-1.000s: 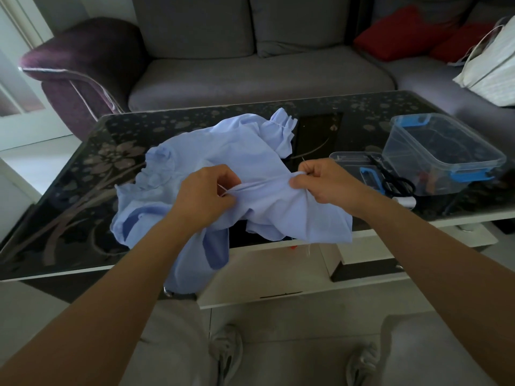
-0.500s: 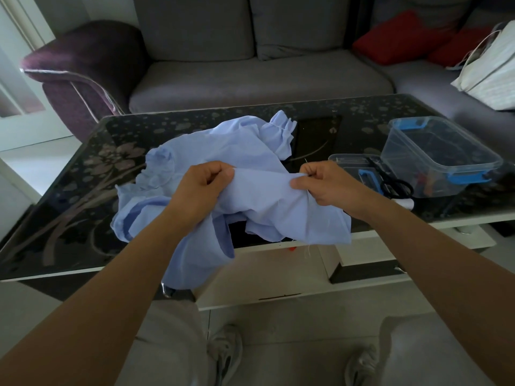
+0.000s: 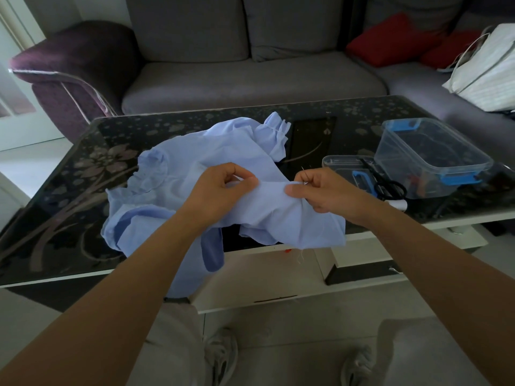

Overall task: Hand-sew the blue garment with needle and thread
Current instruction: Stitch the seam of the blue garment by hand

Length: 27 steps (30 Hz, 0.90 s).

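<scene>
The light blue garment (image 3: pixel 178 165) lies crumpled on the dark glass table (image 3: pixel 61 207), with part of it hanging over the front edge. My left hand (image 3: pixel 223 188) pinches a fold of the cloth. My right hand (image 3: pixel 320 190) grips the same fold a little to the right, thumb on top. A thin needle (image 3: pixel 304 173) sticks up between the right fingers. A short white thread end (image 3: pixel 299 256) dangles below the cloth's lower edge.
A clear plastic box with blue clasps (image 3: pixel 429 154) stands at the table's right, its lid (image 3: pixel 348 165) and black scissors (image 3: pixel 387 185) beside it. A grey sofa (image 3: pixel 250 79) with red cushions (image 3: pixel 390 40) and a white bag (image 3: pixel 487 73) lies behind. My knees and shoes show below.
The stretched fold between my hands has been turned and flattened; my left hand's fingers have shifted on the cloth. The needle now shows above my right fingers.
</scene>
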Available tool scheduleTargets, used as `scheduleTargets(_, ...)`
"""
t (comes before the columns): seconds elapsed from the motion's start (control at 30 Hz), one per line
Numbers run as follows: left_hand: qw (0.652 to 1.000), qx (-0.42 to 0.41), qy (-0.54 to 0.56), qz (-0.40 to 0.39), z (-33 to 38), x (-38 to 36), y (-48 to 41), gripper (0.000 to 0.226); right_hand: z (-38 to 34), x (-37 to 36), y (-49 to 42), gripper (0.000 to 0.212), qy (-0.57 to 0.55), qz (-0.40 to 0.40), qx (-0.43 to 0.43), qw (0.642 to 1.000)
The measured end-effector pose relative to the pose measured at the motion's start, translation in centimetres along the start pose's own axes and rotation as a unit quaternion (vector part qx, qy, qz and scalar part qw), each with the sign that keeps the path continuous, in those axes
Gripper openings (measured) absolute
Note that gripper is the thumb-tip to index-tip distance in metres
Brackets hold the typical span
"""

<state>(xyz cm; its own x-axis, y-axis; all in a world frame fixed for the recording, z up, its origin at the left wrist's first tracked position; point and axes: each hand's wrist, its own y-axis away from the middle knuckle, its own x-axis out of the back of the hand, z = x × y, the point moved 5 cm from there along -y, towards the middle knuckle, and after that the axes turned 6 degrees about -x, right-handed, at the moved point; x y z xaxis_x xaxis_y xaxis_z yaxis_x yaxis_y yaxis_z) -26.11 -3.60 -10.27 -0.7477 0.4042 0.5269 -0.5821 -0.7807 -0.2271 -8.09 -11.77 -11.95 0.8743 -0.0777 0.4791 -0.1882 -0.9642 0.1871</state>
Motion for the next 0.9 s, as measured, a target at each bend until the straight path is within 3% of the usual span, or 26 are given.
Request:
scheduleTargets(0.13, 0.998, -0.015, 0.05, -0.04, 0.6, -0.9, 0.3, 0.004, 0.1, 0.0, 0.3, 0.023, 0.001, -0.004, 0.008, 1.0)
scheduleTargets(0.67, 0.989, 0.003, 0.137, -0.056, 2.0, -1.6, 0.8, 0.024, -0.6, -0.2, 0.9, 0.016, 0.01, -0.014, 0.025, 1.0)
scheduleTargets(0.9, 0.988, 0.006, 0.141, -0.07, 1.7, -1.9, 0.4, 0.014, -0.6, 0.0, 1.2, 0.017, 0.003, -0.009, 0.029, 1.0)
